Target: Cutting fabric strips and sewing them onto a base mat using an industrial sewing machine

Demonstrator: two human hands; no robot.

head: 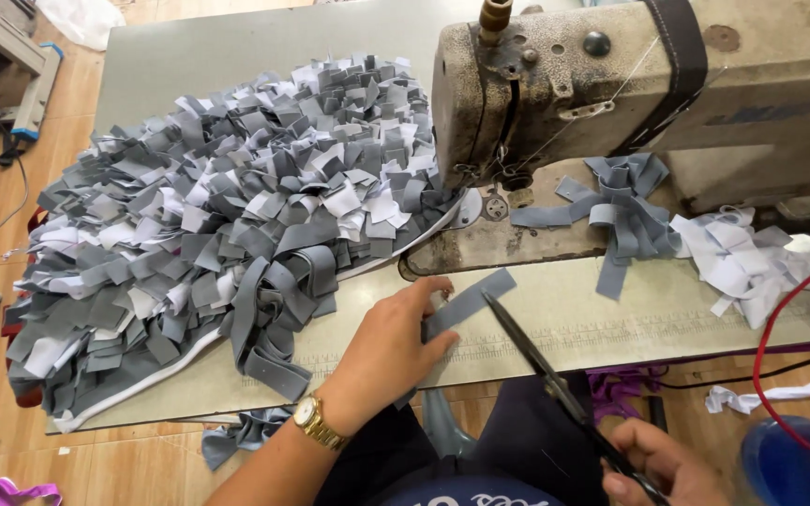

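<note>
Worn sewing machine (611, 84); shaggy grey-white mat (227, 215) beside it.

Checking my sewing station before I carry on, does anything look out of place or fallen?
Some fabric strips have slipped off the table: a grey bunch hangs below its front edge, and a white scrap lies on the floor to the right.

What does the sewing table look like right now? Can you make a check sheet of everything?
Surface: grey table, worn and stained beside the sewing machine.
Job's things: grey fabric strip; scissors, blades open at the strip; shaggy grey and white mat.
Clutter: loose grey strips and white strips under the machine's arm.
Grippers: left hand holds the strip; right hand grips the scissors.
Cables: red cable at right.
Surroundings: wooden floor with fabric scraps.
</note>
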